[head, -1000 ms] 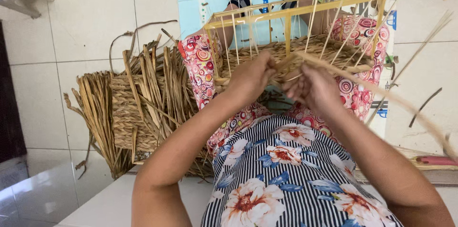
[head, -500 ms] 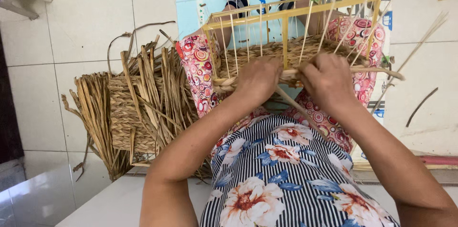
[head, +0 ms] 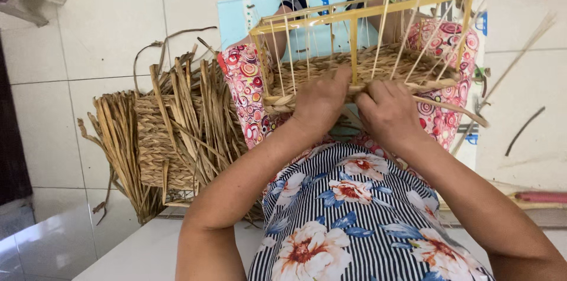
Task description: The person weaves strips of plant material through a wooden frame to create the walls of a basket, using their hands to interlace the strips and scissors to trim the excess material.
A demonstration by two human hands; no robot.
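Head view: we see the basket frame (head: 360,15), a box of yellow rods with thin upright stakes, resting on the lap above the floral trousers (head: 248,95). The left hand (head: 322,101) and the right hand (head: 387,110) sit side by side at the near edge, both closed on the woven straw band (head: 378,65) and the loose strand (head: 458,111) that trails off to the right. By our judgement the weaving covers only the lower part of the frame; the upper stakes stand bare, so most rows are left. A second partly woven straw piece (head: 159,139) lies on the tiled floor (head: 112,27) to the left. Fingertips are hidden behind the knuckles, and the far side of the frame is hard to read.
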